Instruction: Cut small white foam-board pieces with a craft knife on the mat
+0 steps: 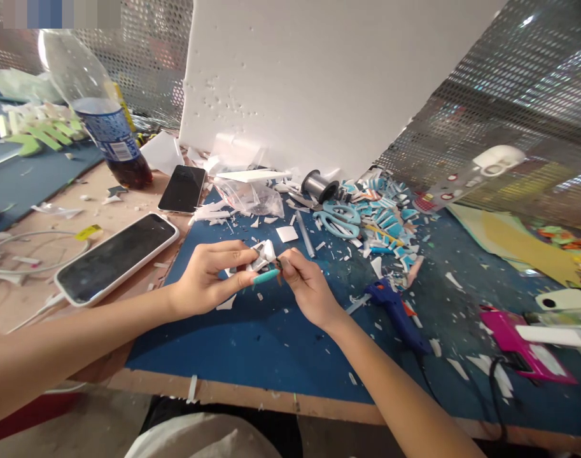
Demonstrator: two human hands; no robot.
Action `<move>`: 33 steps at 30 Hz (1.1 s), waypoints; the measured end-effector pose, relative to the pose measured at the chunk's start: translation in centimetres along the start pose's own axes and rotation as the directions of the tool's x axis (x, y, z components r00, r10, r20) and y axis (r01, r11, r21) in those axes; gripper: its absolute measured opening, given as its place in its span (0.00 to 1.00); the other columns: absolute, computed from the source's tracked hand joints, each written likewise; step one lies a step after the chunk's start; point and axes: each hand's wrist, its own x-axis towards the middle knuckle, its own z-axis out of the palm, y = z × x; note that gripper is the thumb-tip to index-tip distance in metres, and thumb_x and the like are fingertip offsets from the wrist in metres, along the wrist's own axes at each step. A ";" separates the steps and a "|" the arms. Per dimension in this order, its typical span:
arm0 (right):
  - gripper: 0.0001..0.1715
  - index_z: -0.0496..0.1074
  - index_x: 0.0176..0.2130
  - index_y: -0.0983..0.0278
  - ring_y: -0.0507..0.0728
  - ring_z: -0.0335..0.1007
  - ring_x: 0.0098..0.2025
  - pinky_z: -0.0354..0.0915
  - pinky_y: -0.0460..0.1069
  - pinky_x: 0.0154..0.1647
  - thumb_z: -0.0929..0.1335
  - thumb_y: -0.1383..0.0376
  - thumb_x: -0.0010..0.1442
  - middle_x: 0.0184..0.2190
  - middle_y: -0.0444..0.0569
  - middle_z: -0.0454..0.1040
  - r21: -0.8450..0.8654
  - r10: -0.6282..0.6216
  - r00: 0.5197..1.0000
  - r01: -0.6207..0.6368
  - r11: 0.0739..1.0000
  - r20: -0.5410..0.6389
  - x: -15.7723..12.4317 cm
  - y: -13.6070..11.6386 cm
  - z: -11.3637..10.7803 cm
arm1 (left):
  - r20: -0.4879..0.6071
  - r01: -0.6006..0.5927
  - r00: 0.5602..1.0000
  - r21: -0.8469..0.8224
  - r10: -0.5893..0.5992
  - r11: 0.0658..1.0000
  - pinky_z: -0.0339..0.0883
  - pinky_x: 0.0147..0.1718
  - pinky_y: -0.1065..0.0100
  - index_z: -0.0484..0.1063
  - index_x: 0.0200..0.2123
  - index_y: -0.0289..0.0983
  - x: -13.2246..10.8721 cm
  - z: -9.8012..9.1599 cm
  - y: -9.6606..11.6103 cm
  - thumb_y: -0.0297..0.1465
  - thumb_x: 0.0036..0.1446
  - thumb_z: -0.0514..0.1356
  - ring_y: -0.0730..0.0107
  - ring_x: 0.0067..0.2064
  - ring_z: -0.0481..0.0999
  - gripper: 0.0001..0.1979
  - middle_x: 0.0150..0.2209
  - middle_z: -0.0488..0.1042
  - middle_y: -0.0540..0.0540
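My left hand (209, 277) pinches a small white foam piece (264, 253) between thumb and fingers, just above the blue cutting mat (252, 337). My right hand (307, 286) is closed round a teal-handled tool (266, 276) whose tip meets the foam piece. Both hands hover close together over the middle of the mat. White scraps lie scattered around them.
A blue glue gun (398, 312) lies right of my hands, a pink one (524, 343) farther right. Teal scissors (338, 219), a wire spool (319, 186) and blue-white scraps sit behind. Two phones (118, 254) (182, 189), a bottle (109, 133) and a large foam board (319, 83) stand left and back.
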 end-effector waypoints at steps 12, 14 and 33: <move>0.25 0.57 0.25 0.61 0.53 0.54 0.28 0.52 0.49 0.30 0.53 0.48 0.65 0.22 0.43 0.59 -0.019 -0.005 1.000 0.004 1.000 -0.028 0.1 -0.2 0.2 | 0.004 -0.039 0.999 0.066 0.039 0.997 0.62 0.23 0.74 0.74 0.30 0.30 -0.1 0.4 -0.1 0.26 0.54 0.61 0.76 0.24 0.66 0.04 0.26 0.71 0.45; 0.25 0.58 0.26 0.61 0.53 0.54 0.28 0.52 0.49 0.30 0.54 0.48 0.65 0.22 0.43 0.60 -0.021 -0.008 0.999 0.007 1.000 -0.038 0.1 -0.2 0.3 | 0.006 -0.036 0.999 0.061 0.036 0.997 0.62 0.23 0.74 0.74 0.29 0.29 0.0 0.4 0.0 0.26 0.54 0.61 0.76 0.24 0.67 0.05 0.26 0.71 0.44; 0.25 0.61 0.28 0.62 0.53 0.53 0.29 0.52 0.48 0.31 0.54 0.49 0.65 0.22 0.43 0.58 -0.063 -0.041 0.998 0.038 0.997 -0.050 0.1 -0.3 0.4 | 0.065 -0.025 0.998 0.045 0.022 0.999 0.66 0.26 0.75 0.75 0.33 0.33 -0.4 0.9 0.0 0.27 0.55 0.61 0.77 0.24 0.70 0.04 0.25 0.72 0.48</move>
